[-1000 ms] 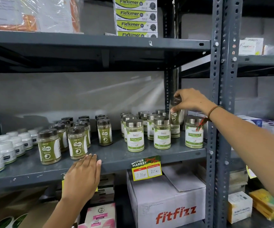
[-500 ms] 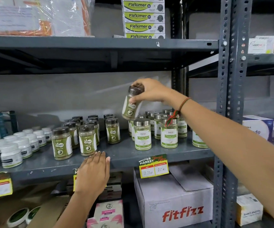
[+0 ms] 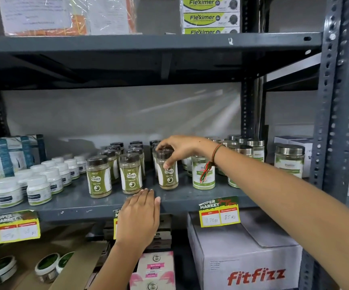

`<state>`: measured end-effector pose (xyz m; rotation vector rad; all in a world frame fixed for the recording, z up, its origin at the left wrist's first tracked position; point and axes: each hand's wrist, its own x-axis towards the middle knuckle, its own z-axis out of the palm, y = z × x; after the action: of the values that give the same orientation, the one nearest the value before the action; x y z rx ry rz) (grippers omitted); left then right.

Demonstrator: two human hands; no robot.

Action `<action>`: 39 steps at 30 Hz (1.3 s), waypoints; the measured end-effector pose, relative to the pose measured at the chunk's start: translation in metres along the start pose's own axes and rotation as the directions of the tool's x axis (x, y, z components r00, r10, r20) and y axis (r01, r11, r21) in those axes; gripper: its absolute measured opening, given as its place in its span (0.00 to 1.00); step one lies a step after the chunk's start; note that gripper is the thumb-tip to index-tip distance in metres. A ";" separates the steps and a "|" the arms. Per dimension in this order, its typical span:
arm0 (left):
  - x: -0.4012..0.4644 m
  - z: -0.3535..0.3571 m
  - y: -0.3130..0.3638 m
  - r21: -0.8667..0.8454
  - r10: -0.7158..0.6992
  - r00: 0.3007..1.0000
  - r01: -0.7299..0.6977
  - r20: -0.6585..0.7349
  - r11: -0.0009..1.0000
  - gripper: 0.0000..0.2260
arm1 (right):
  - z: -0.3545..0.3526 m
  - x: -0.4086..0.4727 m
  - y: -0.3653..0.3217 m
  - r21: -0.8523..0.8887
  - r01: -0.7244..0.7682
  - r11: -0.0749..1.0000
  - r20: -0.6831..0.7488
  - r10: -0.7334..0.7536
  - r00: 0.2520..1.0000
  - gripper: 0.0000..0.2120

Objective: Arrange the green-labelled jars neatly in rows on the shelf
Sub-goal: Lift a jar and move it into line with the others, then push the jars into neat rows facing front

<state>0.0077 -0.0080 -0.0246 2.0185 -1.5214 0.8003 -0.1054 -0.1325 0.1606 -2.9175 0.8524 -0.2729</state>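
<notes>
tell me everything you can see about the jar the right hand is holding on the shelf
The jar is clear plastic with a dark brown lid, filled with tan-green powder, and wears a green and white label reading Gaska. It stands upright at the front of the grey shelf, right of two matching front jars. The right hand grips its lid and upper body from above, thumb on the label.

Standing on the shelf (image 3: 182, 198): small tubs (image 3: 37, 190) at left, dark-lidded jars (image 3: 130, 173) in rows at centre, metal-lidded jars (image 3: 204, 173) to the right. Gripped from above by the right hand (image 3: 183, 148): one jar (image 3: 167, 171), heading the rightmost dark-lidded row. Lying flat on the shelf's front edge, before those rows: the left hand (image 3: 140, 216).
</notes>
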 end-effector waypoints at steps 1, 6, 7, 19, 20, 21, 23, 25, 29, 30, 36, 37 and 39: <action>0.000 0.000 0.000 0.000 0.001 1.000 -0.001 -0.002 1.000 0.22 | 0.002 0.003 0.000 0.000 0.003 1.000 0.013 -0.003 1.000 0.34; 0.000 0.002 -0.001 -0.002 0.005 1.000 -0.005 0.003 1.000 0.23 | 0.007 0.015 -0.002 -0.015 0.008 1.000 0.055 -0.008 0.998 0.35; 0.000 0.002 -0.001 -0.002 0.006 1.000 -0.006 0.002 1.000 0.23 | 0.007 0.015 -0.003 -0.013 0.008 1.000 0.055 -0.007 0.998 0.35; 0.000 0.002 0.000 0.021 -0.002 1.000 0.002 0.018 1.000 0.23 | 0.005 -0.006 -0.006 0.089 -0.046 0.995 0.052 0.042 0.998 0.43; 0.000 0.002 0.000 0.021 -0.003 1.000 0.003 0.022 1.000 0.23 | 0.003 -0.012 -0.006 0.087 -0.045 0.995 0.032 0.042 0.999 0.43; 0.000 0.002 0.000 0.020 -0.005 1.000 0.004 0.025 1.000 0.23 | 0.001 -0.018 -0.006 0.087 -0.044 0.995 0.008 0.044 0.999 0.42; 0.000 0.001 0.000 0.016 -0.008 1.000 0.007 0.030 1.000 0.24 | -0.004 -0.033 -0.005 0.081 -0.045 0.996 -0.072 0.051 0.996 0.38; 0.000 0.000 0.001 0.006 -0.013 0.999 0.012 0.033 1.000 0.24 | -0.010 -0.050 0.000 0.099 -0.045 0.994 -0.192 0.063 0.979 0.34; -0.002 -0.004 0.005 -0.017 -0.028 0.999 0.029 0.040 0.999 0.24 | -0.022 -0.084 0.019 0.126 -0.069 0.990 -0.397 0.114 0.911 0.27; -0.002 -0.004 0.006 -0.020 -0.032 0.999 0.033 0.042 0.999 0.24 | -0.025 -0.093 0.026 0.121 -0.090 0.989 -0.427 0.134 0.894 0.25; -0.001 -0.004 0.005 -0.036 -0.028 0.998 0.030 0.058 0.999 0.25 | -0.036 -0.144 0.078 -0.039 -0.346 0.937 -0.494 0.283 0.822 0.23; -0.001 -0.004 0.005 -0.037 -0.028 0.998 0.030 0.058 0.999 0.25 | -0.037 -0.151 0.086 -0.097 -0.407 0.908 -0.491 0.312 0.813 0.23; 0.000 -0.003 0.005 -0.046 -0.032 0.998 0.035 0.058 0.998 0.25 | -0.039 -0.163 0.102 -0.227 -0.522 0.822 -0.498 0.363 0.788 0.21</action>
<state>0.0021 -0.0070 -0.0227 2.0431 -1.5189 0.6933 -0.3013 -0.1312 0.1611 -2.8575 1.8113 -0.8282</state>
